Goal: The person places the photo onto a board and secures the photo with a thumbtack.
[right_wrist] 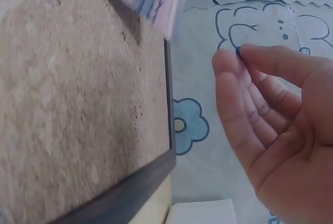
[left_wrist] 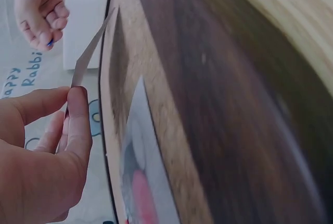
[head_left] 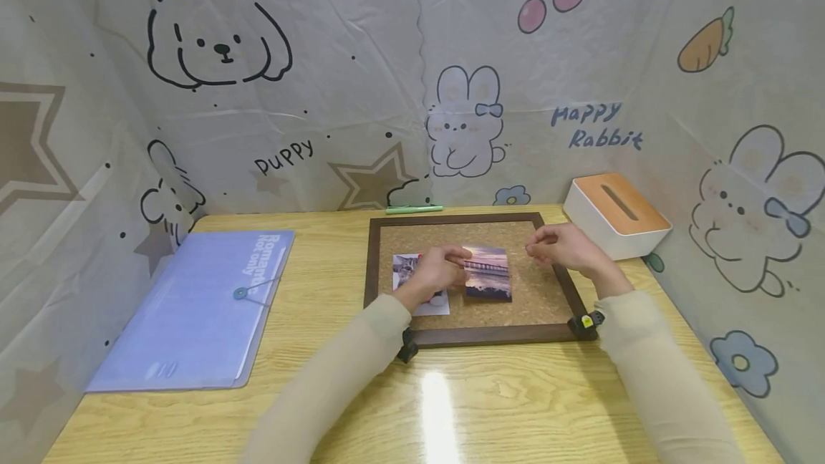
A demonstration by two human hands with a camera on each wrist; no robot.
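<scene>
A cork board [head_left: 544,303] with a dark brown frame lies on the table. My left hand [head_left: 438,274] pinches a photo [head_left: 488,276] of a pier at sunset by its left edge. In the left wrist view this photo [left_wrist: 87,57] is tilted, its near edge raised off the cork. A second photo with a cat [head_left: 404,268] lies on the board's left part, partly hidden beneath my left hand. Above the board's right side, my right hand [head_left: 566,248] pinches a small blue pushpin [right_wrist: 238,50] between thumb and forefinger; only a bit of blue shows.
A blue document folder [head_left: 200,306] lies on the table at left. Behind the board is a green pen [head_left: 415,210]. A white tissue box [head_left: 634,242] with a wooden lid stands at the back right. Patterned cloth [head_left: 361,41] hangs around the table.
</scene>
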